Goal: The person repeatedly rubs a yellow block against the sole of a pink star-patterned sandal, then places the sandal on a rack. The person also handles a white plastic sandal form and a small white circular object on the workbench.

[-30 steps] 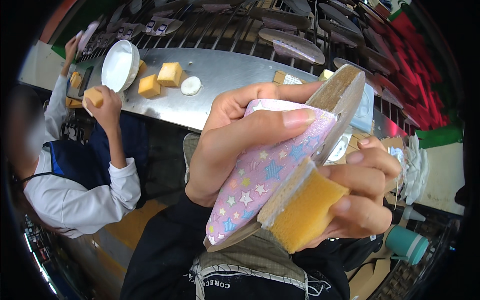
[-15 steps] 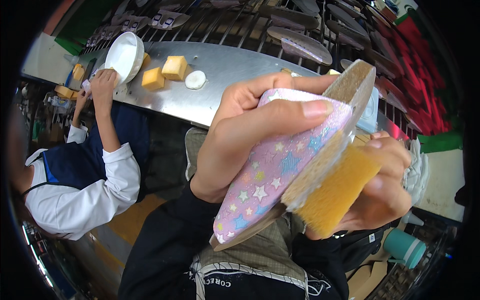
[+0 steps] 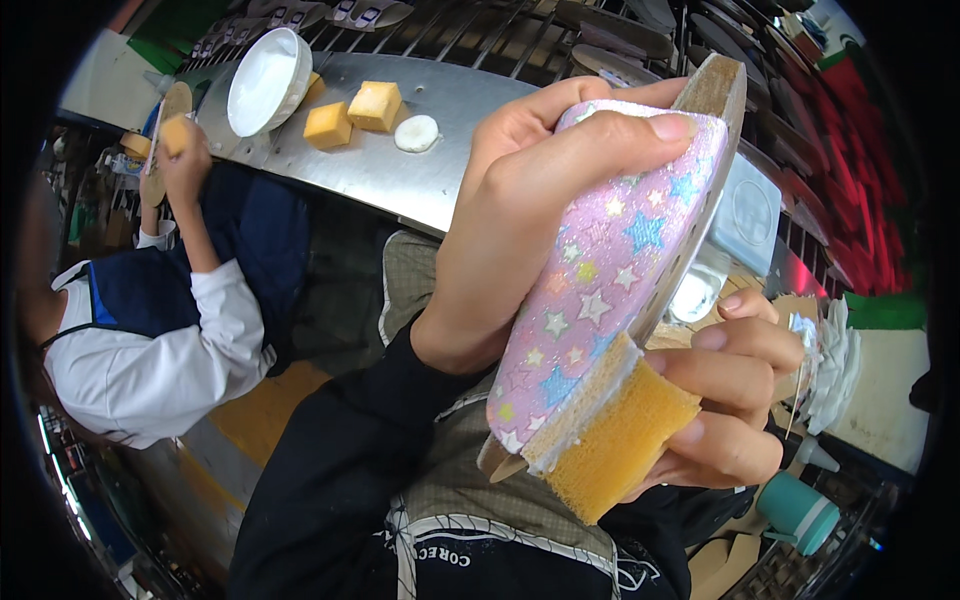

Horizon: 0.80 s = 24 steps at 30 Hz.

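My left hand (image 3: 515, 210) is closed around an unfinished shoe (image 3: 590, 290), its thumb pressing on the fabric near the upper end. Pink glittery cloth with white, blue and yellow stars covers the shoe, and a brown sole-shaped board shows along its edge. The shoe is held tilted in front of me. Fingers of my right hand (image 3: 735, 385) grip a yellow sponge block (image 3: 630, 435) from the right. White wet stuff coats the sponge's paler face, which lies against the shoe's lower edge.
On the metal table (image 3: 440, 185) stand a white bowl (image 3: 270, 85), yellow sponge blocks (image 3: 328, 125) and a round white lid (image 3: 416, 133). Shoe parts lie on a rod rack (image 3: 500, 50) behind. At left a co-worker (image 3: 165, 340) handles a sole and sponge. A teal jug (image 3: 800, 510) stands lower right.
The sponge has slid down along the shoe's edge toward its lower end. My left hand and the shoe have moved slightly up and right. The co-worker's hands have moved from the bowl to a sole.
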Available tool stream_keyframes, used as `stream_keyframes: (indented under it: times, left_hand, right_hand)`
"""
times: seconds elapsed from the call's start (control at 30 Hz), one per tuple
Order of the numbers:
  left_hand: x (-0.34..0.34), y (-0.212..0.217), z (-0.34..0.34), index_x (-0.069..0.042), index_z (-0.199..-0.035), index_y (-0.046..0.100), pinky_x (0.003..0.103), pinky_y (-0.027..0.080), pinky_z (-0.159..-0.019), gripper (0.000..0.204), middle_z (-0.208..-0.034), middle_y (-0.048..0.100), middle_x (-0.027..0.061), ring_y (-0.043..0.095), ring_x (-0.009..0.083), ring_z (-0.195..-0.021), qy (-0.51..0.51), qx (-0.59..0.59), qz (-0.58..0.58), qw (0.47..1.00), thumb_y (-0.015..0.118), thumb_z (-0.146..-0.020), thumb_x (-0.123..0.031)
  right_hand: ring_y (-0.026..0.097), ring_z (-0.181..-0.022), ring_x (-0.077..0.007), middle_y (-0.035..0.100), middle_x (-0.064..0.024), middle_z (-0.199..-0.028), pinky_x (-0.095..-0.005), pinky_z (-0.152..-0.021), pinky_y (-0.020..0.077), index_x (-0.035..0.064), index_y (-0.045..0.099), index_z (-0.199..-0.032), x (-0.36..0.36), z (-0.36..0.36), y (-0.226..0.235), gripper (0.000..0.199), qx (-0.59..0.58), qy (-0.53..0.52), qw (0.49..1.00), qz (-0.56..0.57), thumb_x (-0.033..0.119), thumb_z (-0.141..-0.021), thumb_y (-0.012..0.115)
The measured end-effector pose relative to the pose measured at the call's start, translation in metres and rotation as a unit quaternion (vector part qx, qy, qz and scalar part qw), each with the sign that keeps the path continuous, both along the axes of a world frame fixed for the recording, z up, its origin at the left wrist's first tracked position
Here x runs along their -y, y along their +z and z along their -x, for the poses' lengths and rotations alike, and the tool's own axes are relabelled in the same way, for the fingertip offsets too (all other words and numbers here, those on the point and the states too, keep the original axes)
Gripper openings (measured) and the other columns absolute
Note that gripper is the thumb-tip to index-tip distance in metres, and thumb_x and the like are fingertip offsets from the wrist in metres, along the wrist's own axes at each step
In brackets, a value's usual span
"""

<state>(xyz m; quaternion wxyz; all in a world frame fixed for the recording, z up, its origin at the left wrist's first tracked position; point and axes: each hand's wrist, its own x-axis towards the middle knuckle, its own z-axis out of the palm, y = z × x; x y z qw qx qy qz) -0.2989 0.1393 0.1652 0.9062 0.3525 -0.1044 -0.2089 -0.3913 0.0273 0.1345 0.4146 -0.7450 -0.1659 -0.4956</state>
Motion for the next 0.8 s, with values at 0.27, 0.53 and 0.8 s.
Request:
stream_keyframes:
  times: [0.27, 0.53, 0.8]
  left_hand:
    - [0.000, -0.004, -0.012, -0.003, -0.083, 0.065, 0.021, 0.045, -0.063, 0.013, -0.082, 0.067, 0.0025, 0.059, 0.0064, -0.067, 0.055, -0.014, 0.000, 0.998, 0.069, -0.085, -0.015]
    - [-0.010, 0.002, -0.018, -0.004, -0.084, 0.066, 0.021, 0.047, -0.066, 0.011, -0.082, 0.068, 0.0037, 0.062, 0.0081, -0.069, 0.033, -0.029, 0.029, 0.999, 0.069, -0.085, -0.014]
    - [-0.018, -0.005, -0.027, -0.003, -0.085, 0.066, 0.023, 0.049, -0.069, 0.012, -0.087, 0.068, 0.0066, 0.064, 0.0107, -0.073, 0.087, 0.011, 0.081, 0.993, 0.066, -0.086, -0.015]
  right_hand:
    - [0.045, -0.084, -0.0150, 0.066, 0.0081, -0.081, -0.0405, -0.083, 0.0369, 0.0271, 0.050, -0.096, 0.006, 0.010, 0.005, 0.021, -0.056, 0.091, 0.991, 0.076, 0.033, -0.089, 0.069]
    - [0.044, -0.082, -0.0149, 0.060, 0.0094, -0.079, -0.0415, -0.082, 0.0367, 0.0281, 0.054, -0.096, 0.007, 0.007, 0.011, 0.026, -0.067, 0.116, 0.991, 0.021, 0.041, -0.083, 0.073]
    - [0.048, -0.079, -0.0221, 0.057, -0.0051, -0.079, -0.0444, -0.079, 0.0372, 0.0154, 0.064, -0.102, 0.022, 0.004, 0.019, 0.061, -0.123, 0.210, 0.954, 0.175, 0.070, -0.076, 0.068]
